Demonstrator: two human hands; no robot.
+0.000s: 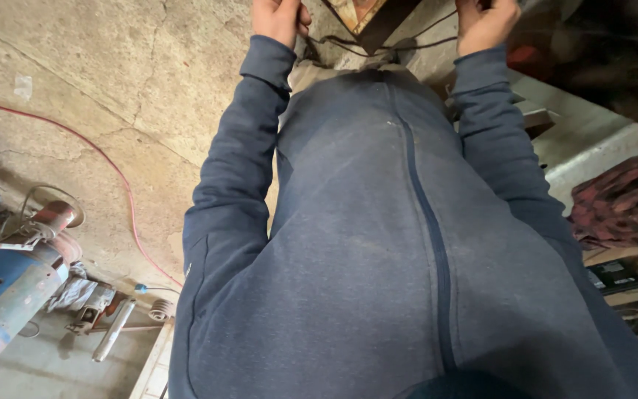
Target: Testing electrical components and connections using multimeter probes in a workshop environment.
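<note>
- Cracked concrete floor; red cable across it, blue machine at left.
- My left hand and right hand have fingers clenched on dark wire at the top edge.
- My jacket blocks most below.

Two hands, one red cable, one blue machine

Zip jacket: slate blue, plain, with a darker blue line down the zip.
Floor: pale grey-beige concrete, marked by dark cracks.
Cable: red, thin.
Motor housing: blue, scuffed with white at the lower end.
Cloth: dark red and black, mottled pattern.
Thin wires: black.
Slab: off-white.
</note>
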